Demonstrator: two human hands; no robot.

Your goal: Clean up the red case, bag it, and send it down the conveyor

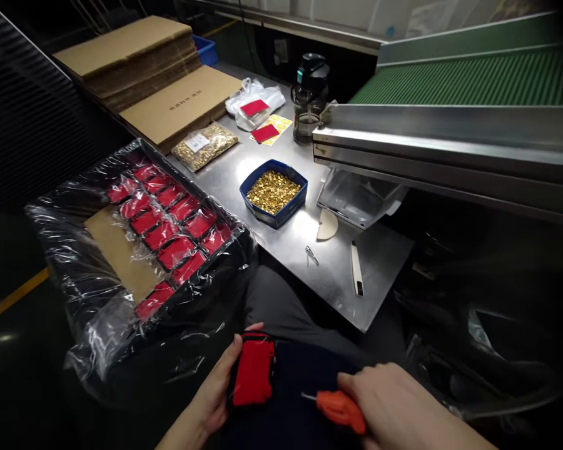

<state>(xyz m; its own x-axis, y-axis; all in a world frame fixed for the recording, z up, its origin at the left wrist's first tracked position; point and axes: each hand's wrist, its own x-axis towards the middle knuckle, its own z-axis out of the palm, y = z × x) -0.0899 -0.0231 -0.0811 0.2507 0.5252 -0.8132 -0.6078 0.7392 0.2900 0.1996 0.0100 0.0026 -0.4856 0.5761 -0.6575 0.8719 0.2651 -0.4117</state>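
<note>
red pouch (pixel 254 377) gripped between left hand (pixel 214 395) fingers.

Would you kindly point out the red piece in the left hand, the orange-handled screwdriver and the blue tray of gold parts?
red piece (pixel 253 374), head view, middle of its red face.
orange-handled screwdriver (pixel 338 409), head view, on the orange handle.
blue tray (pixel 257 206), head view, on its front-left wall.

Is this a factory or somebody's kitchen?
Most likely a small factory workbench. A green conveyor belt runs beside a steel table, a blue tray holds tiny gold parts, and a crate of red pieces sits wrapped in plastic.
</note>
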